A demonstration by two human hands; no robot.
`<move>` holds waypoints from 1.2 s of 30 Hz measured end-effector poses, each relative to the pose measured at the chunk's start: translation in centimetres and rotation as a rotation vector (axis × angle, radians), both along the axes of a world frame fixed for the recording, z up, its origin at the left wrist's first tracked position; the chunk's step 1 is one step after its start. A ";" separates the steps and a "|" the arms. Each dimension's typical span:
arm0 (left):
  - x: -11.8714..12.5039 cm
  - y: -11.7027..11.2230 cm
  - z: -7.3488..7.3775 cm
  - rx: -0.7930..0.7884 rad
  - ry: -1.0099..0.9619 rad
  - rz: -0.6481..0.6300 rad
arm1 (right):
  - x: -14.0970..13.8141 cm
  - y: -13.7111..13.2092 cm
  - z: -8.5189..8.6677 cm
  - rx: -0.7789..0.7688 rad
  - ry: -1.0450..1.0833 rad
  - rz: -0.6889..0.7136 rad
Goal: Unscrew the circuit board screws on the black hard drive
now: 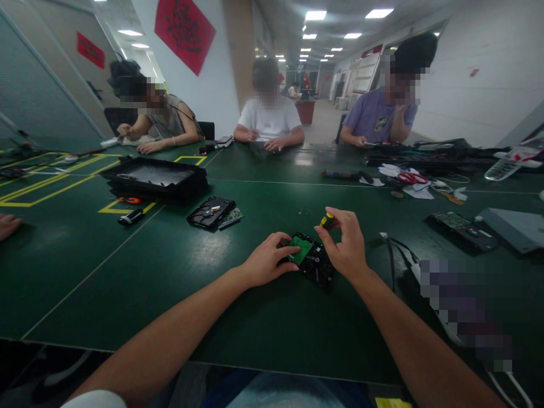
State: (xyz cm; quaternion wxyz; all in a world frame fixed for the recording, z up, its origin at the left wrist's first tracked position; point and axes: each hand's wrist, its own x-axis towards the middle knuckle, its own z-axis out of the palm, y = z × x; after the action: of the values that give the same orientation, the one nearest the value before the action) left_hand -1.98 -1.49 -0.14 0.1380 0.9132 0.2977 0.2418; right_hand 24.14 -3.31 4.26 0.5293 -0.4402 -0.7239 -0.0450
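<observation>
On the near middle of the dark green table (170, 272) lies a black hard drive (318, 267), turned at an angle, with a green circuit board (301, 250) on its upper left part. The left hand (270, 262) comes in from the near left and closes its fingers over the left edge of the drive, the fingertips touching the green board. The right hand (346, 246) sits just right of the drive, its thumb and fingers pinched around a small screwdriver (326, 220) with a yellow and black handle, held just above the far end of the drive; the tip is hidden by the fingers. Farther left on the table lies a second hard drive (211, 212), and beyond it a black tray (155, 177). To the far right are red-handled scissors (412, 178) among scraps of paper. Three people sit along the far edge, and another person's hand (8, 225) rests at the left edge.
</observation>
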 end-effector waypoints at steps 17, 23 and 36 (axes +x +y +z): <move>0.1 -0.1 0.1 -0.002 -0.012 0.005 | 0.0 -0.1 0.0 0.043 -0.052 -0.005; 0.0 -0.1 0.2 -0.003 -0.008 -0.005 | 0.1 0.0 -0.4 -0.075 0.022 0.065; 0.0 -0.1 0.3 -0.007 -0.020 -0.003 | 0.1 -0.1 -0.5 -0.128 0.051 0.078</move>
State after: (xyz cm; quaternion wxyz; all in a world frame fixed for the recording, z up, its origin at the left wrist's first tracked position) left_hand -1.99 -1.61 0.13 0.1446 0.9107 0.2958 0.2496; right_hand 24.27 -3.41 3.79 0.5198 -0.4456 -0.7282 0.0333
